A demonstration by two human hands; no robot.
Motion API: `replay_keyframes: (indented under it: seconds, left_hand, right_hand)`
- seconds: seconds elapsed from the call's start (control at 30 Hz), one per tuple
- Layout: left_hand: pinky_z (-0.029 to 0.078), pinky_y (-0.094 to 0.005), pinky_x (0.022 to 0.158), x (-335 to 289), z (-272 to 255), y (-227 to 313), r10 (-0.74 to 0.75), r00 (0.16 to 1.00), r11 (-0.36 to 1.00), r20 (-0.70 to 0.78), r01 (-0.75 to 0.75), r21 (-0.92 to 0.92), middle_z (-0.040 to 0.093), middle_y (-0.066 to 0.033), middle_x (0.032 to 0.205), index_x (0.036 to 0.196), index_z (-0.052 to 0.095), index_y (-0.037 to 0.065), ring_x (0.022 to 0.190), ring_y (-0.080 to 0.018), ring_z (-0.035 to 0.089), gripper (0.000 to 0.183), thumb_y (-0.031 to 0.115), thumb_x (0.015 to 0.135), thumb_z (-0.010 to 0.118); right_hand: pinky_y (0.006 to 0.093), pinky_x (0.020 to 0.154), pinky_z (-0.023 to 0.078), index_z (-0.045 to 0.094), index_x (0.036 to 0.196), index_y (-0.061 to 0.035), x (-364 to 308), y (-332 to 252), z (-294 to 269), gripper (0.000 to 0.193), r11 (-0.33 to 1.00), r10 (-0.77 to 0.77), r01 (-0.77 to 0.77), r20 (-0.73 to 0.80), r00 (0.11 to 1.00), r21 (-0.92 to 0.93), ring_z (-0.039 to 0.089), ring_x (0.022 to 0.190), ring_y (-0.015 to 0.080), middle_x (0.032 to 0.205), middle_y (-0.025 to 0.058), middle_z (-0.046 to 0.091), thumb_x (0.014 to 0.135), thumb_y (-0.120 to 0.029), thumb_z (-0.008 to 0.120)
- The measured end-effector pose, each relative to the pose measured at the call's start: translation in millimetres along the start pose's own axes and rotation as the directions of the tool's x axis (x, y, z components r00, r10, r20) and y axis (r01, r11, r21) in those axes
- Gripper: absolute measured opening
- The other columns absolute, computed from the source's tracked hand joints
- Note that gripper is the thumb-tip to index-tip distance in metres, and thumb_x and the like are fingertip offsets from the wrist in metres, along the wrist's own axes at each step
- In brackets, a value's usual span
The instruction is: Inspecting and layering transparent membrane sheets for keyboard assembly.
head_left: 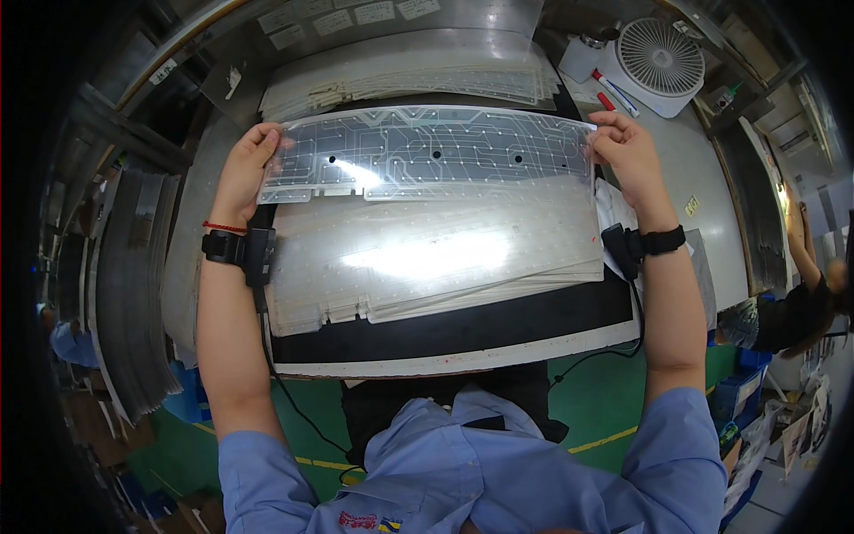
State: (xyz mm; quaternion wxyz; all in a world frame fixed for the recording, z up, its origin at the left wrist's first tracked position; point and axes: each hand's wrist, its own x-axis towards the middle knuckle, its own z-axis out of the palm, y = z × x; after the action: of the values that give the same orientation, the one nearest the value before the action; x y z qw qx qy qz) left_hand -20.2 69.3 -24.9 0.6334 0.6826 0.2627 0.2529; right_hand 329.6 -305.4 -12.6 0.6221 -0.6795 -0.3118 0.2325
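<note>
Sheet (pixel 409 171) over back of nr stack (pixel 436 258), far stack (pixel 445 82) behind, fan (pixel 661 58) back R.

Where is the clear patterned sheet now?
The sheet is upper-middle in the head view, held between left hand and right hand, appearing above the nearer stack.

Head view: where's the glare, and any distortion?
Head view: broad white glare washes out part of the lower sheet stack; smaller patch on the held sheet, left of centre, its pattern otherwise mostly visible. Head view again: edges bend toward the rim, corners go black.
</note>
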Motion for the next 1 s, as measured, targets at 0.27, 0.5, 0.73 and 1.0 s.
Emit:
replay_keyframes:
  seconds: [0.27, 0.5, 0.73, 1.0]
  left_hand:
    - [0.045, -0.0173, 0.062, 0.8, 0.2, -0.1, -0.011, 1.0, 1.0, 0.003, 0.011, -0.019, 0.064, -0.0011, 0.089, 0.108, 0.058, 0.006, 0.065, -0.0038, 0.05, 0.016, 0.017, 0.099, 0.051]
    - [0.044, -0.0177, 0.062, 0.6, -0.9, -0.3, -0.004, 1.0, 1.0, 0.008, 0.004, -0.01, 0.065, -0.0017, 0.09, 0.107, 0.058, 0.006, 0.064, -0.0038, 0.049, 0.016, 0.018, 0.099, 0.051]
    - [0.044, -0.0177, 0.062, 0.4, -0.5, -0.1, -0.01, 1.0, 1.0, -0.009, 0.01, -0.006, 0.065, -0.0022, 0.091, 0.108, 0.058, 0.006, 0.064, -0.004, 0.049, 0.017, 0.017, 0.099, 0.051]
    - [0.045, -0.0177, 0.061, 2.1, -3.1, -2.8, -0.01, 1.0, 1.0, -0.02, 0.01, -0.003, 0.065, -0.0031, 0.091, 0.109, 0.058, 0.006, 0.064, -0.0038, 0.049, 0.018, 0.018, 0.1, 0.05]
  right_hand:
    - [0.0231, 0.066, 0.05, 0.053, 0.117, 0.0063, 0.4, -0.2, -0.9, 0.039, 1.0, -0.01, 0.01, -0.012, 1.0, -0.004, 0.063, 0.07, 0.0119, 0.083, 0.0067, 0.066, 0.08, 0.001, 0.062]
    - [0.0239, 0.067, 0.051, 0.052, 0.119, 0.0069, 2.0, 3.0, -2.3, 0.041, 1.0, -0.023, 0.023, 0.0, 1.0, -0.009, 0.063, 0.073, 0.012, 0.084, 0.008, 0.067, 0.079, 0.001, 0.062]
    - [0.0224, 0.067, 0.05, 0.051, 0.121, 0.008, 1.3, 0.5, -0.8, 0.042, 1.0, -0.018, 0.018, -0.022, 1.0, -0.016, 0.063, 0.072, 0.0116, 0.085, 0.0077, 0.067, 0.08, 0.001, 0.059]
    - [0.0206, 0.067, 0.05, 0.052, 0.122, 0.0074, 0.3, -4.2, 2.9, 0.04, 1.0, 0.022, -0.021, -0.081, 0.996, 0.012, 0.062, 0.072, 0.0091, 0.084, 0.0049, 0.067, 0.083, 0.002, 0.056]
